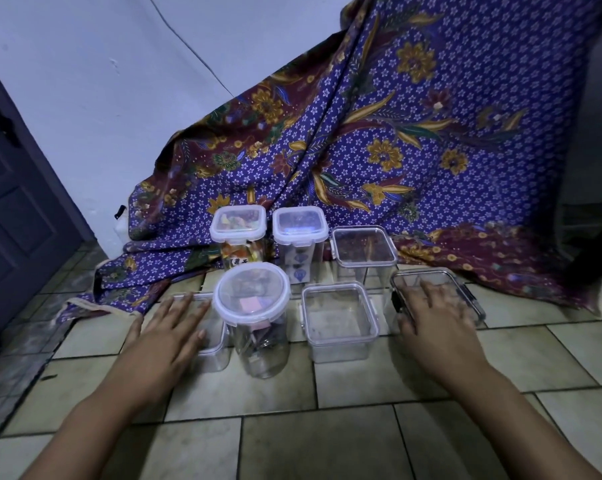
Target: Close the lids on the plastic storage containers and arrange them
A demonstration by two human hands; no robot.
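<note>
Several clear plastic containers stand on the tiled floor. My left hand (169, 329) lies flat, fingers spread, on the lid of a low square container (213, 355) at the front left. My right hand (436, 315) presses flat on the lid of a dark-latched square container (465, 289) at the front right. Between them stand a tall round jar (254, 306) with a white-rimmed lid and small items inside, and an empty square container (339, 320) with its lid on. Behind are two tall white-lidded jars (237, 225) (300, 226) and another clear square container (363, 245).
A purple flowered cloth (413, 133) drapes down behind the containers and spreads onto the floor. A dark door (12, 202) stands at the left, beside a white wall (102, 98). Beige floor tiles (310, 438) lie between me and the containers.
</note>
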